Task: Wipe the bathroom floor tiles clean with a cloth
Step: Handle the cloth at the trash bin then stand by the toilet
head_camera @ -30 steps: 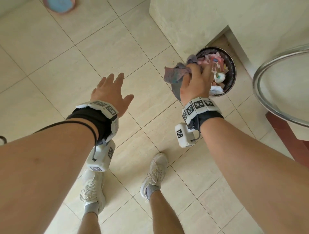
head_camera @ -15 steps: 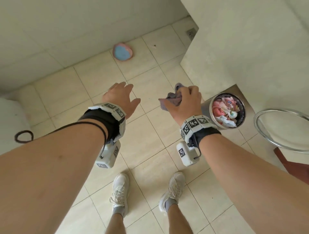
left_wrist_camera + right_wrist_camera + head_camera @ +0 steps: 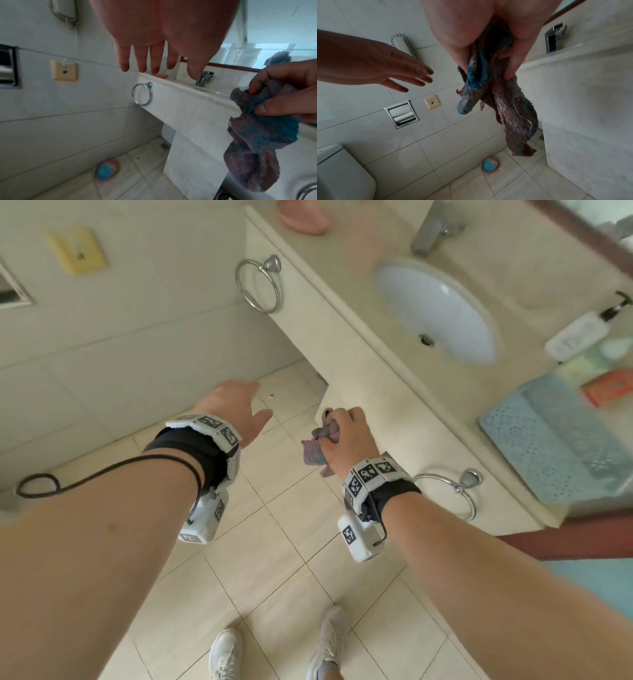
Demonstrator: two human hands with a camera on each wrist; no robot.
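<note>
My right hand [image 3: 344,436] grips a bunched blue and purplish cloth [image 3: 315,448], held in the air beside the vanity's front edge. In the right wrist view the cloth [image 3: 505,108] hangs down from my curled fingers [image 3: 513,63], well above the floor. The left wrist view shows the cloth [image 3: 257,142] dangling at the right. My left hand [image 3: 236,409] is held out to the left of it, fingers [image 3: 142,59] straight and spread, holding nothing. Beige floor tiles [image 3: 274,542] lie below both hands, with my two white shoes [image 3: 226,655] at the bottom.
A vanity counter [image 3: 359,364] with a white sink [image 3: 435,309] and faucet [image 3: 431,231] stands at the right, with towel rings [image 3: 260,285] on its front. A pink and blue round object [image 3: 489,164] lies on the floor by the tiled wall. A toilet [image 3: 339,175] is at the left.
The view has swung up from the floor and the trash bin to the vanity and sink. My right hand has lifted the cloth away from the bin and bunched it. My left hand stays open.
</note>
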